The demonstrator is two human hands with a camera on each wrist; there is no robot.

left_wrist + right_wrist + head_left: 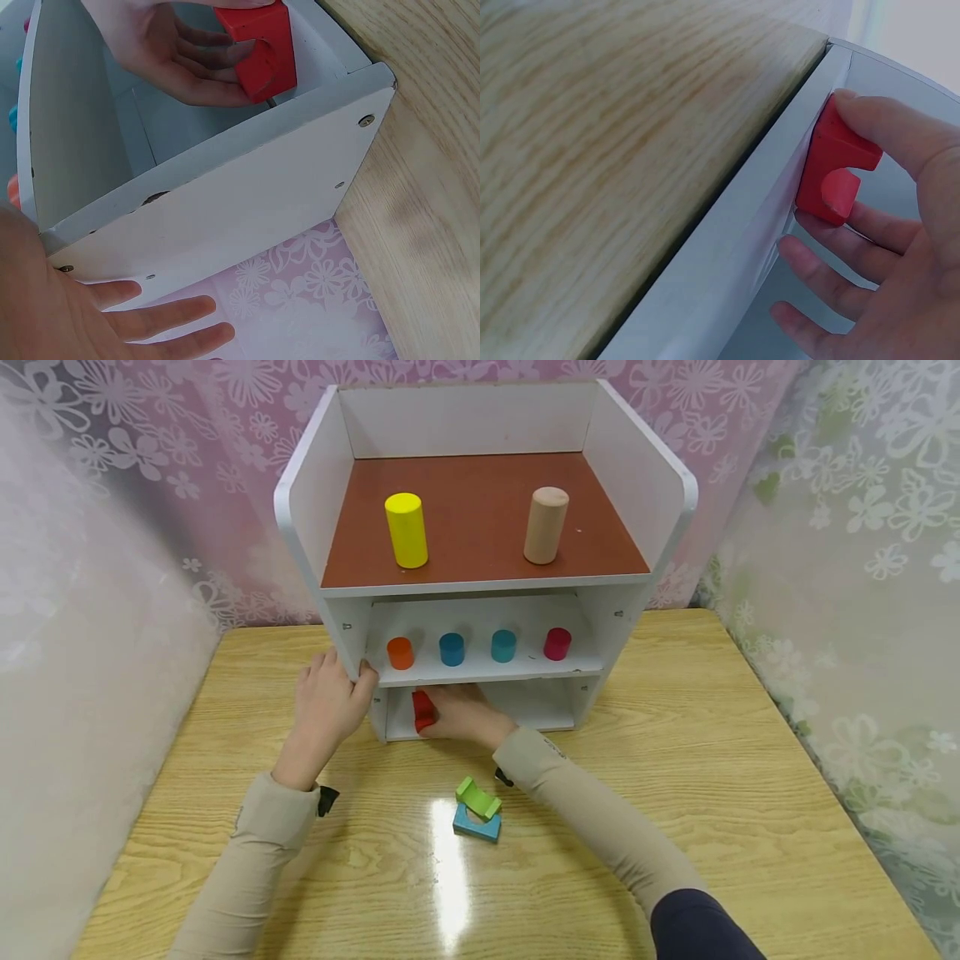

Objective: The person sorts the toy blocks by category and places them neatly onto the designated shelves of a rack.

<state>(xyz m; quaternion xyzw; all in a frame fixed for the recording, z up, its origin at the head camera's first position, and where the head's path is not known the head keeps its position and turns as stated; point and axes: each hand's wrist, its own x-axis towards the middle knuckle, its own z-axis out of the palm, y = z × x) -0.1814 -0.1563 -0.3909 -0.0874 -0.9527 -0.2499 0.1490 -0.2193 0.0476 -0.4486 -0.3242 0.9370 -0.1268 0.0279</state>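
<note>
In the lower compartment of a white toy shelf [480, 672], my right hand [463, 714] pinches a red block [832, 161] with a rounded notch, thumb at one end and fingertips at the other. The block [274, 52] is close to the shelf floor near the left side panel. My left hand [330, 697] is at the shelf's left side, its thumb by the front edge at the middle board. Its fingers [161, 319] reach out straight along the outer side of the panel. A green notched block [477, 798] leans on a blue notched block [477, 824] before the shelf.
A yellow cylinder [407, 531] and a plain wooden cylinder [546, 525] stand on the brown top board. On the middle board is a row of short cylinders: orange [401, 653], blue [452, 649], teal [503, 646] and crimson [557, 644]. A wooden table [675, 760] carries everything; patterned curtains surround it.
</note>
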